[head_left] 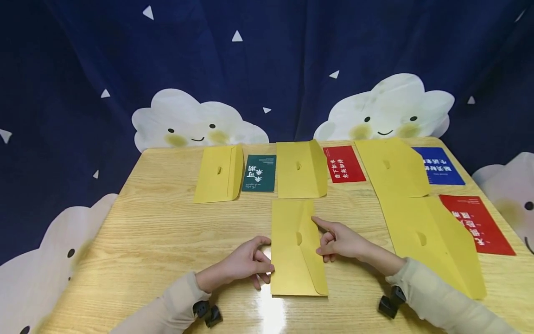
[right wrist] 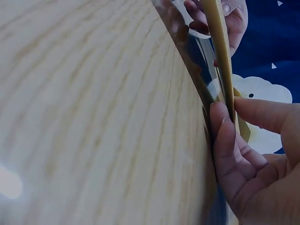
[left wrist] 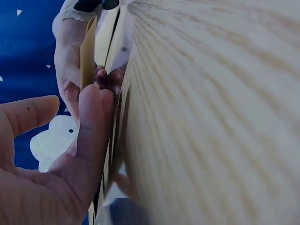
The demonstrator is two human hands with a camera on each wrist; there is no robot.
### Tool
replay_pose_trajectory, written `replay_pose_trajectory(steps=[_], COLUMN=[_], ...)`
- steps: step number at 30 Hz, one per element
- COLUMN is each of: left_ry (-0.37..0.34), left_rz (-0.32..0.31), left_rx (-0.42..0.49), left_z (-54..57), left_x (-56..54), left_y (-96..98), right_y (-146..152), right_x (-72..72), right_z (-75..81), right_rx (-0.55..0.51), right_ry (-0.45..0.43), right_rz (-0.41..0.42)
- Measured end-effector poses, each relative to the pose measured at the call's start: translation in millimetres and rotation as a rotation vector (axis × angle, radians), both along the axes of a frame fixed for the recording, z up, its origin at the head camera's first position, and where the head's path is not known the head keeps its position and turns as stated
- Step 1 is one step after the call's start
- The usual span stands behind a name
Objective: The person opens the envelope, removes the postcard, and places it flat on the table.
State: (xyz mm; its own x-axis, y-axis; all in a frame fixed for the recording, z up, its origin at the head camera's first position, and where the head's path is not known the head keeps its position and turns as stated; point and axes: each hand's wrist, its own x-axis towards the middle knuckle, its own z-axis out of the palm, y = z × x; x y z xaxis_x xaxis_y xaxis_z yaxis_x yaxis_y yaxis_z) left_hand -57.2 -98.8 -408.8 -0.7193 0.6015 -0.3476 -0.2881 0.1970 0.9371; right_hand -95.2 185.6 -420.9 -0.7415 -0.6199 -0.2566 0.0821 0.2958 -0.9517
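Note:
A yellow envelope (head_left: 288, 250) with a slanted flap and a half-round tab in its middle lies lengthwise between my hands, slightly raised off the table in the wrist views. At its right edge my right hand (head_left: 344, 239) pinches it, thumb on the upper face and fingers underneath, as the right wrist view shows. My left hand (head_left: 246, 262) is at the left edge, fingertips touching or very near it. In the left wrist view the left thumb (left wrist: 35, 112) stands apart from the fairly straight fingers (left wrist: 91, 124).
Along the back of the wooden table (head_left: 158, 222) lie more yellow envelopes (head_left: 212, 178), a green card (head_left: 259, 174), a red card (head_left: 344, 164) and a blue card (head_left: 444, 169). To the right are another yellow envelope (head_left: 417, 222) and another red card (head_left: 479, 222). A dark blue curtain (head_left: 275, 60) hangs behind.

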Motion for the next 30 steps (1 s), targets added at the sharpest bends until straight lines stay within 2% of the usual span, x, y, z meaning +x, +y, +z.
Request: replay_pose_trajectory(steps=[7,10,13,16,18,21,24,26,30], left_ry=[0.041,0.096,0.274,0.550,0.730,0.930,1.034,1.064,1.041], left_rz=[-0.015,-0.032,-0.080,-0.109,-0.103,-0.083,-0.101,-0.151,-0.288], left_rx=[-0.078,-0.131,-0.211,-0.309,-0.372,-0.472,-0.593,-0.687,-0.847], left_z=[1.0,0.7,-0.1,1.5,4.7,10.0,13.9,15.0,13.0], left_x=[-2.4,-4.7,-9.5,-15.7,-19.6,-24.3,-27.7,-30.0,-35.0], left_y=[0.7,0.3,0.3,1.5,3.6,9.1,16.8,22.1,30.5], right_y=[5.2,7.9,10.5,11.4,11.2,10.1,8.4,6.8,3.1], right_x=[1.0,0.9,-0.8,-3.5,-5.4,-7.6,-9.1,-9.8,-10.5], right_z=[2.9,7.0,9.6,9.4,7.9,5.5,4.2,4.2,4.2], right_rx=[0.058,0.101,0.123,0.153,0.175,0.238,0.314,0.353,0.376], right_ry=[0.002,0.034,0.121,0.260,0.354,0.502,0.627,0.683,0.717], right_rz=[0.025,0.023,0.009,-0.024,-0.052,-0.081,-0.081,-0.067,-0.017])
